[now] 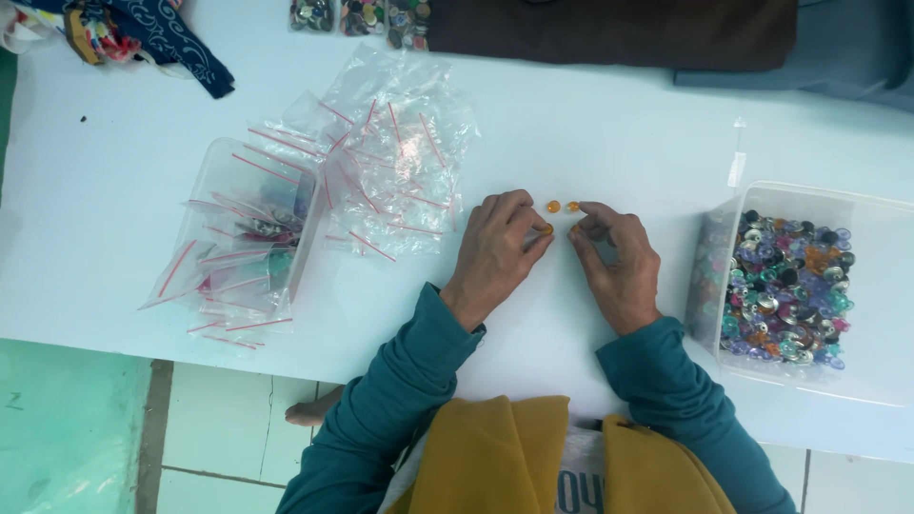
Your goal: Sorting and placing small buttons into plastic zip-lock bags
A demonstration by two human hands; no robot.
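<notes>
Head view: small orange beads sit on the white counter, two loose just above the fingertips, one more pinched at each hand. Beads look light, hard, slick and prone to roll; best taken by fingertip pinch. Left hand has thumb and finger closed on one bead, right hand likewise closed on another. Clear bin of mixed beads right; zip bags left.
</notes>
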